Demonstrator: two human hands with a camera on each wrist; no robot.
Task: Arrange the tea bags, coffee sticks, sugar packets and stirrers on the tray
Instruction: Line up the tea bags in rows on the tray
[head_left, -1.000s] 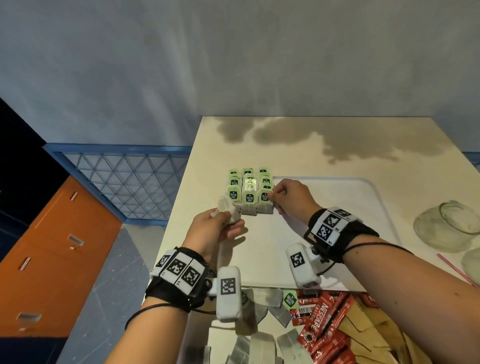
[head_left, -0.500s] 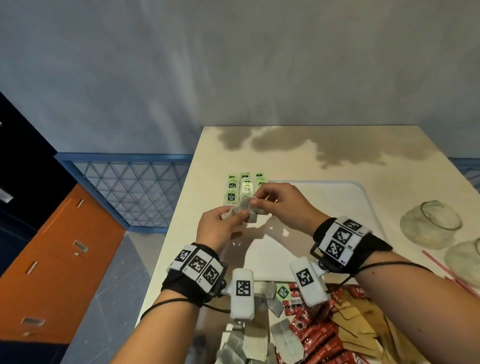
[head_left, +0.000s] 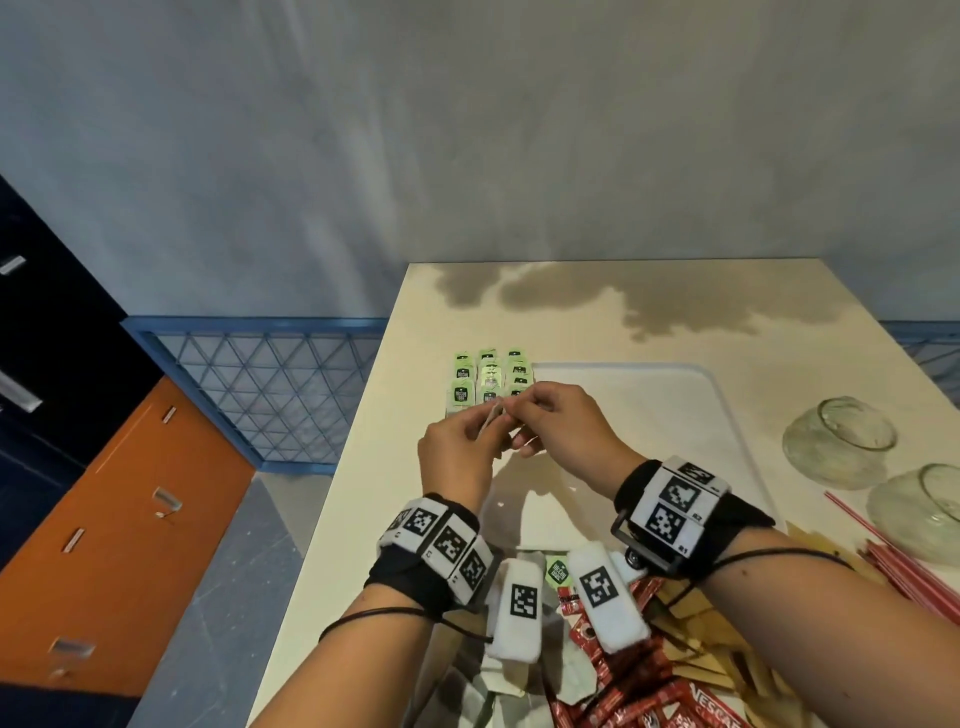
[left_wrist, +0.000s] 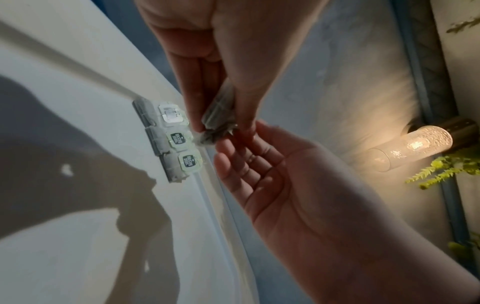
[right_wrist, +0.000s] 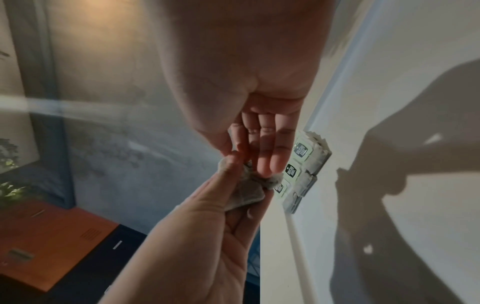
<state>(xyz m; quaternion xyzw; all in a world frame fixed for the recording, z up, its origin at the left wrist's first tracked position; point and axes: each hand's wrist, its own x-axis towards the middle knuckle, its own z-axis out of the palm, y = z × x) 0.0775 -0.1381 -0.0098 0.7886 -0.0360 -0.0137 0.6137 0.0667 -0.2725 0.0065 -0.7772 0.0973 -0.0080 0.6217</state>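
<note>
A grey tea bag (head_left: 492, 417) hangs in the air between my two hands, just in front of the tea-bag rows. My left hand (head_left: 483, 426) pinches its body (right_wrist: 246, 191) between thumb and fingers. My right hand (head_left: 515, 412) pinches its upper end (left_wrist: 218, 123) with thumb and forefinger, the other fingers loosely extended. Several tea bags with green tags (head_left: 488, 376) lie in neat rows at the far left corner of the white tray (head_left: 649, 415), also seen from the left wrist (left_wrist: 179, 139) and right wrist (right_wrist: 298, 164).
At the table's near edge lies a heap of loose tea bags (head_left: 519, 691), red coffee sticks (head_left: 639, 696) and brown sugar packets (head_left: 727, 654). Red stirrers (head_left: 909, 571) lie at the right beside two glass jars (head_left: 841, 441). The table's left edge drops to the floor.
My right hand left the tea-bag rows and met my left hand, which lifted its tea bag forward. Both hands now pinch that bag together.
</note>
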